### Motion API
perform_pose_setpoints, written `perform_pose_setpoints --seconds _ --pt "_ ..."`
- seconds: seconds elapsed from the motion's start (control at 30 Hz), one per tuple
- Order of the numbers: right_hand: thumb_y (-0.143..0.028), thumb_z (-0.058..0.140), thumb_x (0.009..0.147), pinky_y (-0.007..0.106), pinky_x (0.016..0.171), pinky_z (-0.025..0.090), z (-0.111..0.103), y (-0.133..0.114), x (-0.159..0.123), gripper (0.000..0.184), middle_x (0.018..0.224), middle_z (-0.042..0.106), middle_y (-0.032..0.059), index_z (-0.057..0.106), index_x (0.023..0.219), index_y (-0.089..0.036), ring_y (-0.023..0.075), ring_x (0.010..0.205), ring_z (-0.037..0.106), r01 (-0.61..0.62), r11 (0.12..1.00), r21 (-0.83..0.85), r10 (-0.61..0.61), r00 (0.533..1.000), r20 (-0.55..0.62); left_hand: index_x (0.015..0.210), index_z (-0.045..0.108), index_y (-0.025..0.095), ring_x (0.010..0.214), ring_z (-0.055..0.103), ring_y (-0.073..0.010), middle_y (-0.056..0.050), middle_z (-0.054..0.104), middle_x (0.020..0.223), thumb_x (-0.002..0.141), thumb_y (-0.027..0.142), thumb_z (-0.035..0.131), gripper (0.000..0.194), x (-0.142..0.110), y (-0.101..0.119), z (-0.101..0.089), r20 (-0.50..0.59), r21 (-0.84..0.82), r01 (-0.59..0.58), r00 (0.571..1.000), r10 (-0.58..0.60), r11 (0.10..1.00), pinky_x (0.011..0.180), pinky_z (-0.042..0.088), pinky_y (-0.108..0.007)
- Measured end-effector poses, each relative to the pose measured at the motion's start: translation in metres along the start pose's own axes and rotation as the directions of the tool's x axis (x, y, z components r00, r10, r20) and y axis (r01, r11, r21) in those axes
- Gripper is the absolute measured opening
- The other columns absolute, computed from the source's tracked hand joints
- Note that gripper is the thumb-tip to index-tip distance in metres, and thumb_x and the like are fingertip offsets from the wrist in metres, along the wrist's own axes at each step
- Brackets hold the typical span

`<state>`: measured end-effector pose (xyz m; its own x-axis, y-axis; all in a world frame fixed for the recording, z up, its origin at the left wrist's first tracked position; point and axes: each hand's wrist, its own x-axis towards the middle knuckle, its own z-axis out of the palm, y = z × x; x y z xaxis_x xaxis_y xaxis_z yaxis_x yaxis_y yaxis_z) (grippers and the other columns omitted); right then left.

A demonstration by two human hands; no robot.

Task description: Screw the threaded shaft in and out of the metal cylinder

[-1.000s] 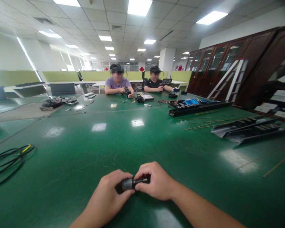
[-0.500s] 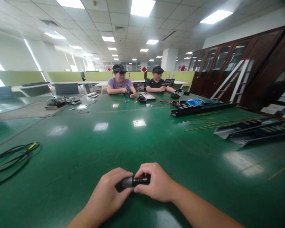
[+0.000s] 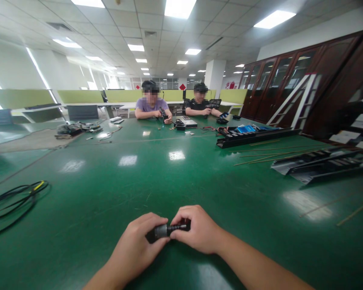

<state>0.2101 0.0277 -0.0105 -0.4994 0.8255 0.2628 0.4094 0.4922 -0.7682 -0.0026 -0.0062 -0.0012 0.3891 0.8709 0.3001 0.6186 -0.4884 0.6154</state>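
Both my hands meet low over the green table (image 3: pixel 175 177), just above its near edge. Between them is a small dark cylindrical part (image 3: pixel 161 232) with a grey metal collar and a thin ridged shaft pointing right. My left hand (image 3: pixel 136 245) is curled round the thick dark end. My right hand (image 3: pixel 196 229) pinches the thin shaft, its fingers folded over it. The far ends of the part are hidden inside both hands.
A coil of black cable (image 3: pixel 12 201) with a yellow tag lies at the left. Black metal trays (image 3: pixel 320 165) and thin rods (image 3: pixel 269 155) lie at the right. Two people (image 3: pixel 153 105) sit at the far end with tools and small parts. Dark wooden cabinets (image 3: pixel 290 80) line the right wall.
My hands and the part stay in the same place and grip. Only the view shifts slightly with my head.
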Motion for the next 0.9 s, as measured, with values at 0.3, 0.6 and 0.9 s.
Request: perform_pose_setpoints --seconds 0.3,0.6,0.9 --pt "-0.021 0.078 0.069 0.024 0.064 0.040 -0.0010 0.0010 -0.0002 0.012 0.073 0.068 -0.0006 0.074 0.080 -0.019 0.0142 0.068 0.060 0.012 1.000 -0.014 -0.012 1.000 0.011 0.102 0.068 0.025 0.086 0.066 -0.0177 -0.001 0.070 0.093 0.081 0.017 0.069 0.023 -0.0006 0.0008 -0.0010 0.018 0.020 0.020 1.000 -0.020 1.000 0.078 0.050 -0.028" --pt "-0.022 0.077 0.070 0.024 0.064 0.041 -0.0011 -0.0004 0.0005 0.011 0.074 0.068 -0.0002 0.074 0.081 -0.019 0.0145 0.069 0.061 0.024 0.999 -0.025 -0.024 1.000 0.015 0.103 0.068 0.025 0.086 0.066 -0.0184 -0.002 0.070 0.094 0.081 0.018 0.069 0.023 -0.0024 -0.0032 -0.0006 0.018 0.020 0.015 1.000 -0.015 1.000 0.079 0.051 -0.028" --pt "-0.024 0.075 0.073 0.024 0.063 0.041 -0.0033 -0.0014 0.0000 0.009 0.073 0.068 0.0001 0.073 0.080 -0.019 0.0145 0.068 0.060 0.020 0.999 -0.042 -0.019 1.000 0.013 0.104 0.067 0.025 0.085 0.066 -0.0181 -0.002 0.070 0.094 0.082 0.021 0.070 0.023 -0.0023 -0.0043 -0.0016 0.003 0.033 0.014 1.000 -0.014 0.999 0.078 0.051 -0.028"
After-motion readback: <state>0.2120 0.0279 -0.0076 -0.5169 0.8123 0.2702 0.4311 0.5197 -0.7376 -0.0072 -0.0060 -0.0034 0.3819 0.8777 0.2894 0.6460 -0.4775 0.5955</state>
